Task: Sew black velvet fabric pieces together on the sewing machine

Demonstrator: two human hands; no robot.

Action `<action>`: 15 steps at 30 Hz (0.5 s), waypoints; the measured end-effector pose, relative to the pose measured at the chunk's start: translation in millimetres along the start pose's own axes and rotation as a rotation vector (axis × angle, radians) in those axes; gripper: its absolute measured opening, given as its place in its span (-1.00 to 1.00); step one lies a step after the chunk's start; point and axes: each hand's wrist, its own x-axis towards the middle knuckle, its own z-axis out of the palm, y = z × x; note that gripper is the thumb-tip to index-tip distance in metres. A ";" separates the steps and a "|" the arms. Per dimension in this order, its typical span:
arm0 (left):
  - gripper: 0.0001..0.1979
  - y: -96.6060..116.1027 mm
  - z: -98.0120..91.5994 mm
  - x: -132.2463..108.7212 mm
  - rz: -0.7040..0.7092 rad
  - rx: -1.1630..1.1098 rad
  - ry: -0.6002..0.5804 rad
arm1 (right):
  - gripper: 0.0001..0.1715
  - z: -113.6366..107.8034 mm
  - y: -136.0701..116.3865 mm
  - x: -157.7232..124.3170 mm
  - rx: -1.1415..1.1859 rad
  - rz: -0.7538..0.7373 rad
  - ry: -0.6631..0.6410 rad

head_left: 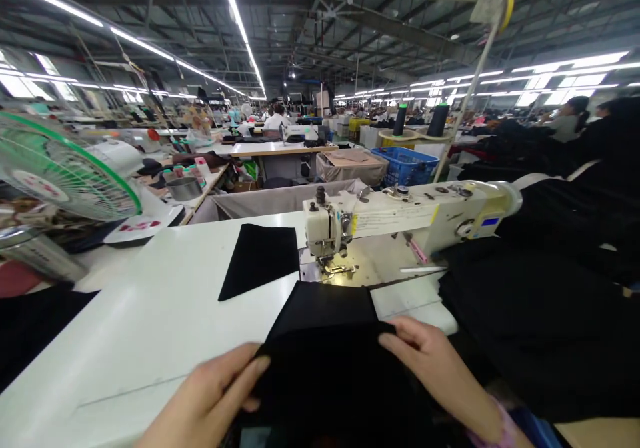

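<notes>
A piece of black fabric (330,361) is stretched between my two hands at the front of the sewing table (165,288). My left hand (215,388) pinches its left edge between thumb and fingers. On the opposite edge, my right hand (430,355) grips the cloth in the same way. The far end of the fabric lies flat on the table, just short of the presser foot of the sewing machine (390,218). Beyond it, left of the needle, rests a separate black fabric panel (263,258).
A green-rimmed fan (65,168) and a metal flask (40,255) stand at the left. Dark cloth (545,315) is heaped on the right. Behind the machine are a blue basket (407,165), thread cones (437,121) and a pole (470,95). People work farther back.
</notes>
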 end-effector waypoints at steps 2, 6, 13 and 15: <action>-0.66 1.6 7.8 41.6 0.055 0.233 -0.116 | -0.63 15.3 18.6 25.2 -0.043 -0.033 0.112; -0.83 -11.7 30.7 115.8 0.234 0.516 -0.049 | -0.75 34.4 50.9 64.9 -0.119 -0.075 0.258; -0.84 -41.3 51.1 167.6 0.233 0.433 -0.146 | -0.79 44.9 66.9 83.2 -0.102 -0.085 0.323; -0.82 -42.0 52.4 162.9 0.239 0.381 -0.149 | -0.74 44.2 65.3 80.2 -0.046 -0.095 0.335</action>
